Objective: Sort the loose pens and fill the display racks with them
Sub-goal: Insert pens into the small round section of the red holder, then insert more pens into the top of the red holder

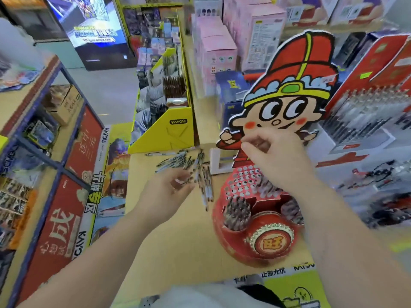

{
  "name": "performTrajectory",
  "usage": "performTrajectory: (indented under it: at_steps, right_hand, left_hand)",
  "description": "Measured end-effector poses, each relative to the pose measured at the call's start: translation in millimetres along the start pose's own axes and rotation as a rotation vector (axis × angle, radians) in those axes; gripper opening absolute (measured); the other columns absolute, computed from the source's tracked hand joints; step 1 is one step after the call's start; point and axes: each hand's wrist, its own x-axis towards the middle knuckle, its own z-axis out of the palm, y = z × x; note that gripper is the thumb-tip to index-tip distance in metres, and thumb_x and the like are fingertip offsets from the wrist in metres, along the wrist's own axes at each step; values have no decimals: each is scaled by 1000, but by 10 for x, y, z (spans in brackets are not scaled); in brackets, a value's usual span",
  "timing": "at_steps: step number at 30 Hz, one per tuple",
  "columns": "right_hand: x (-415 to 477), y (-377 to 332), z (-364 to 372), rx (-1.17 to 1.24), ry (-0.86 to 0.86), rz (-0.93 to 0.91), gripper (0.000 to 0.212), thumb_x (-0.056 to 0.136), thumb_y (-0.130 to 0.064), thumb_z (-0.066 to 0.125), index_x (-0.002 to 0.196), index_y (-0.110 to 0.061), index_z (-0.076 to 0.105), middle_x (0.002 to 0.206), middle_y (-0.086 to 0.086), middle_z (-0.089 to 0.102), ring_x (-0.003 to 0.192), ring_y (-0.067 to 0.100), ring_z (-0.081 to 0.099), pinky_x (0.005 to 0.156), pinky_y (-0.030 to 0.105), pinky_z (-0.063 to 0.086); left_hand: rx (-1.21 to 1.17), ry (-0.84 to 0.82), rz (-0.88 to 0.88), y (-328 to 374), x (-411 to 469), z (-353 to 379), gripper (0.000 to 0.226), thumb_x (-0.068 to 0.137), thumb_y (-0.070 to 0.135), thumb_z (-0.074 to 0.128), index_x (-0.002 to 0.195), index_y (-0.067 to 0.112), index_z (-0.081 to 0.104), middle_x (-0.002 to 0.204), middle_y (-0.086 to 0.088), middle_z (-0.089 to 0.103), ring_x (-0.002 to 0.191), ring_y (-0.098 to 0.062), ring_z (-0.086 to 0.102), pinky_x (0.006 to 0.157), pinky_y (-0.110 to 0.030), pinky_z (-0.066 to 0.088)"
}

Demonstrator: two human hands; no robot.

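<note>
Where the blue shelving (55, 138) runs down the left side, a yellow display box (178, 132) stands at the far end of the tan counter (178, 236). Just on the near side of that box lie the loose pens (178, 162), a scattered heap with a few strung out toward the near edge. The left hand (165, 194) is at the heap's near side, fingers curled toward the thumb over the pens; blur hides whether it pinches one. Right of the heap stands the red display rack (233, 245) with its cartoon backboard (295, 85). Its hole grid (242, 181) is partly filled, and dark racked pens (236, 211) are bunched in a near cup. The right hand (275, 158) hangs above the grid, fingers curled in, thumb and forefinger close. Whether they hold anything cannot be told. Far right is a second red rack (364, 103) of pens.
</note>
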Motion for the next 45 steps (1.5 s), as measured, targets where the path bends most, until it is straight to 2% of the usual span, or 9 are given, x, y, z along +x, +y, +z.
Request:
performTrajectory:
  at_steps: [7, 10, 15, 18, 23, 30, 35, 40, 45]
  right_hand:
    - [-378, -654, 1143, 14, -130, 227, 9, 90, -25, 73, 98, -22, 74, 84, -17, 68, 77, -3, 61, 68, 7, 45]
    - [-514, -638, 1571, 32, -237, 392, 27, 92, -32, 71, 117, -22, 69, 106, -11, 65, 93, 6, 60, 81, 23, 49]
    - [-632, -313, 2114, 15, -377, 518, 52, 93, -42, 66, 139, -23, 53, 140, -5, 54, 127, 14, 49, 98, 26, 39]
    - [-561, -81, 2343, -16, -373, 604, 60, 92, -46, 65, 143, -21, 49, 148, 3, 47, 136, 24, 45, 110, 38, 39]
    - [-347, 240, 2577, -58, -356, 699, 71, 90, -42, 66, 148, -10, 41, 155, 16, 35, 144, 30, 32, 116, 37, 32]
    - [-107, 658, 2882, -100, -258, 813, 81, 89, -39, 65, 155, -9, 27, 160, 17, 23, 147, 35, 25, 120, 42, 26]
    - [-34, 873, 3021, -190, -258, 893, 87, 96, -44, 59, 158, -7, 12, 166, 16, 6, 154, 32, 5, 125, 41, 8]
    - [-10, 871, 3140, -389, -181, 842, 84, 90, -44, 65, 154, -7, 26, 152, 12, 34, 136, 35, 33, 116, 39, 25]
    - [-17, 864, 3188, -366, -137, 857, 53, 88, -33, 71, 132, -9, 53, 131, 11, 47, 122, 34, 46, 104, 38, 38]
  left_hand:
    - [199, -191, -50, -900, -4, -815, 46, 93, 44, 69, 132, 24, 58, 125, 2, 56, 96, -15, 60, 78, -29, 44]
    - [272, -264, -44, -1112, 87, -884, 51, 93, 46, 68, 136, 24, 53, 135, -4, 52, 107, -22, 60, 88, -35, 49]
    - [354, -386, -57, -1299, 251, -745, 58, 93, 51, 65, 142, 24, 47, 141, -5, 48, 109, -25, 59, 89, -37, 51]
    - [409, -446, -90, -1334, 327, -623, 59, 93, 50, 65, 143, 23, 46, 141, -4, 47, 106, -26, 60, 89, -37, 51]
    - [495, -492, -64, -1391, 543, -448, 59, 94, 49, 65, 143, 22, 45, 139, -5, 47, 108, -27, 58, 90, -38, 50]
    - [512, -548, 42, -1653, 934, 19, 66, 94, 44, 65, 150, 17, 43, 145, -3, 45, 131, -28, 47, 105, -36, 43]
    - [546, -563, 146, -1839, 1188, 335, 52, 93, 40, 67, 137, 16, 54, 137, -3, 47, 124, -28, 47, 101, -36, 44]
    - [605, -559, 177, -1923, 1305, 463, 45, 92, 36, 66, 131, 17, 56, 126, -4, 48, 116, -28, 51, 97, -36, 48]
    - [597, -563, 149, -1901, 1385, 505, 33, 91, 31, 68, 117, 13, 58, 114, -6, 52, 107, -29, 55, 87, -37, 50]
